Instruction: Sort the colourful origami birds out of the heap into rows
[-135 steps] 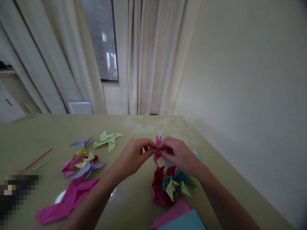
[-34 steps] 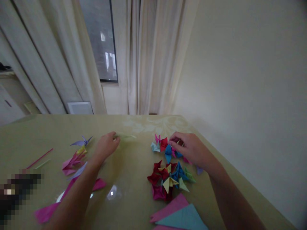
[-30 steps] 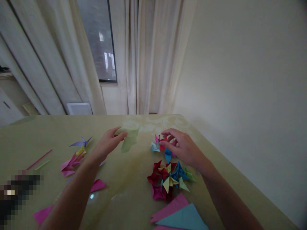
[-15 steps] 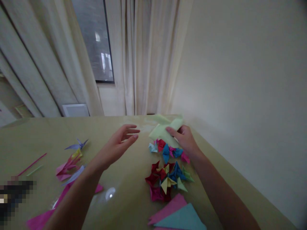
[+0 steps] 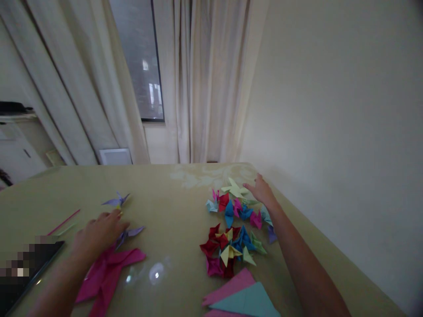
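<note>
At the left, my left hand is lowered over the folded paper pieces, its fingers curled downward. What lies beneath the fingers is hidden, apart from a bit of yellow paper by the fingertips. A purple paper crane lies just beyond this hand, and another purple folded piece is beside it. Large magenta folded paper spreads out below the wrist. On the far right, my right hand is open, thumb and fingers apart. Just left of its thumb, a pale green folded paper rests on the table.
Small colourful folded papers form two clusters, a farther one and a nearer one. Pink and light blue flat-folded papers lie at the front. A dark tablet-like object and a pink stick are at left. A wall borders the right.
The pale green paper has left my right hand and lies on the table behind the far cluster. My left hand has swung left and down onto the folded pieces there.
</note>
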A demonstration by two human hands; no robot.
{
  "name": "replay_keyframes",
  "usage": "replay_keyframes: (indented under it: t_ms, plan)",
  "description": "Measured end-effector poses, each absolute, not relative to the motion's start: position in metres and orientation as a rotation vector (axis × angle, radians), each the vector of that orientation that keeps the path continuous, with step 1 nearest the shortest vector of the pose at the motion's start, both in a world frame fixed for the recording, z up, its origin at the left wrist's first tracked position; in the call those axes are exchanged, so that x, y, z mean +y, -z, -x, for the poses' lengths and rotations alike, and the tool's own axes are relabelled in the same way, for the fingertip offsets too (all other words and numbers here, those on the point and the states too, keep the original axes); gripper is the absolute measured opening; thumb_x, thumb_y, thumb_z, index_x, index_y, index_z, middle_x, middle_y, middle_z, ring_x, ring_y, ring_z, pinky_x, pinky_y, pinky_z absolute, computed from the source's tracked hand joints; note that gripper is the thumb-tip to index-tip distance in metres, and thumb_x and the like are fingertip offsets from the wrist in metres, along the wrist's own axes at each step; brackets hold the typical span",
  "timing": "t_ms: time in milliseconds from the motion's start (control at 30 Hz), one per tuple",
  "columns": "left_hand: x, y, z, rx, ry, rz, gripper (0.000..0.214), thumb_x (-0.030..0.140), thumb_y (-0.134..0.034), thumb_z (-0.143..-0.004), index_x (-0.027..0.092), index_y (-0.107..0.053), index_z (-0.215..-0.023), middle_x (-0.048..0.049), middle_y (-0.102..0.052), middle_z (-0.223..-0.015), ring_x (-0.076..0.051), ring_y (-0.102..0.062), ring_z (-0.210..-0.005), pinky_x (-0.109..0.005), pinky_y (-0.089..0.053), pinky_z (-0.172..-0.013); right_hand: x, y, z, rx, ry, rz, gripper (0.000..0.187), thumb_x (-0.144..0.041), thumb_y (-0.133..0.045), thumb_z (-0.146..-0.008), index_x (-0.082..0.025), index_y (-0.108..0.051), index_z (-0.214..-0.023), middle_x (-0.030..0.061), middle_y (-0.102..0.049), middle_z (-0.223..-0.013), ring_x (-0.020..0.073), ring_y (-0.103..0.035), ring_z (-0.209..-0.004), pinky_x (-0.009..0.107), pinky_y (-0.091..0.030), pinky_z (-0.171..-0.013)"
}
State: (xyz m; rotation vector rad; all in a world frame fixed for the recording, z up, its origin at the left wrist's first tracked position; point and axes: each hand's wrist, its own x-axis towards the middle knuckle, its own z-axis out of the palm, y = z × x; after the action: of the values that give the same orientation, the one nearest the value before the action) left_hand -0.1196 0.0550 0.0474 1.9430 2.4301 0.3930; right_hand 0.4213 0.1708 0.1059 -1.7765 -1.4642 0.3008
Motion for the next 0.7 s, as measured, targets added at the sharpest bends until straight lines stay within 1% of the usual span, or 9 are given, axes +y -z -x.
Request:
replay_keyframes:
  t_ms: [67,167,233,300,367,433,500,600,700]
  plan:
    - [0.041,-0.043,0.117,2.465,-0.402,-1.95,0.043,0.043,-0.046,-0.09,0.014,-0.072,-0.111,-0.0256,-0.073,-0.114,-0.042,-0.073,-0.102,-0.056,-0.054,-0.09,0.167,-0.113,-0.417,-1.529,-0.281,1.754,0.075,-0.036,-0.078,-0.081,-0.011,-0.05,-0.147,0.0253,-0.068,-0.137,0.0368,-0.073,-0.113,0.054,-0.052,-0.104]
    - [0.026,-0.046,0.11,2.443,-0.605,-1.921,0.046,0.047,-0.04,-0.095,0.016,-0.07,-0.112,-0.0248,-0.072,-0.12,-0.04,-0.072,-0.108,-0.053,-0.054,-0.094,0.156,-0.128,-0.404,-1.644,-0.251,1.62,0.072,-0.041,-0.074,-0.086,-0.016,-0.049,-0.148,0.0203,-0.071,-0.133,0.0296,-0.077,-0.095,0.049,-0.059,-0.091]
    - [0.023,-0.046,0.109,2.398,-0.76,-1.831,0.046,0.052,-0.043,-0.093,0.018,-0.068,-0.113,-0.0221,-0.073,-0.119,-0.038,-0.072,-0.109,-0.052,-0.055,-0.096,0.143,-0.139,-0.391,-1.708,-0.253,1.481,0.067,-0.046,-0.071,-0.088,-0.018,-0.051,-0.146,0.0169,-0.074,-0.125,0.0276,-0.077,-0.091,0.045,-0.062,-0.082]
    - [0.022,-0.043,0.112,2.262,-0.915,-1.721,0.048,0.054,-0.049,-0.089,0.019,-0.063,-0.118,-0.0187,-0.076,-0.113,-0.035,-0.074,-0.105,-0.049,-0.058,-0.094,0.129,-0.147,-0.374,-1.761,-0.281,1.361,0.061,-0.049,-0.068,-0.09,-0.019,-0.056,-0.141,0.0141,-0.076,-0.116,0.026,-0.076,-0.087,0.042,-0.063,-0.076]
    - [0.023,-0.04,0.117,2.088,-1.069,-1.638,0.054,0.056,-0.054,-0.084,0.018,-0.059,-0.122,-0.0161,-0.077,-0.108,-0.032,-0.076,-0.101,-0.045,-0.061,-0.09,0.115,-0.152,-0.356,-1.814,-0.32,1.286,0.054,-0.048,-0.067,-0.091,-0.019,-0.06,-0.137,0.0116,-0.078,-0.108,0.0233,-0.075,-0.082,0.038,-0.062,-0.073]
    - [0.022,-0.038,0.122,2.031,-1.174,-1.598,0.056,0.057,-0.055,-0.083,0.018,-0.06,-0.123,-0.0158,-0.077,-0.11,-0.03,-0.076,-0.099,-0.043,-0.062,-0.085,0.103,-0.153,-0.339,-1.863,-0.364,1.253,0.049,-0.044,-0.066,-0.092,-0.02,-0.061,-0.135,0.009,-0.078,-0.102,0.0207,-0.074,-0.076,0.035,-0.061,-0.071]
    - [0.022,-0.038,0.123,2.14,-1.148,-1.6,0.055,0.057,-0.053,-0.084,0.017,-0.064,-0.119,-0.0176,-0.077,-0.115,-0.031,-0.076,-0.1,-0.043,-0.062,-0.082,0.093,-0.151,-0.325,-1.917,-0.398,1.226,0.044,-0.041,-0.066,-0.093,-0.02,-0.064,-0.132,0.0071,-0.079,-0.098,0.0197,-0.074,-0.077,0.033,-0.061,-0.071]
    - [0.022,-0.039,0.118,2.204,-0.945,-1.651,0.056,0.059,-0.054,-0.083,0.016,-0.071,-0.115,-0.0191,-0.077,-0.12,-0.034,-0.076,-0.102,-0.044,-0.06,-0.085,0.083,-0.147,-0.309,-2.021,-0.425,1.176,0.033,-0.038,-0.066,-0.095,-0.021,-0.069,-0.123,0.0058,-0.08,-0.094,0.0202,-0.076,-0.082,0.032,-0.06,-0.075]
    - [0.027,-0.041,0.109,2.103,-0.813,-1.718,0.048,0.057,-0.052,-0.087,0.02,-0.075,-0.107,-0.0134,-0.081,-0.108,-0.032,-0.077,-0.097,-0.039,-0.058,-0.085,0.075,-0.145,-0.299,-2.113,-0.434,1.142,0.026,-0.037,-0.067,-0.096,-0.022,-0.071,-0.116,0.0054,-0.08,-0.095,0.0207,-0.076,-0.086,0.034,-0.059,-0.081]
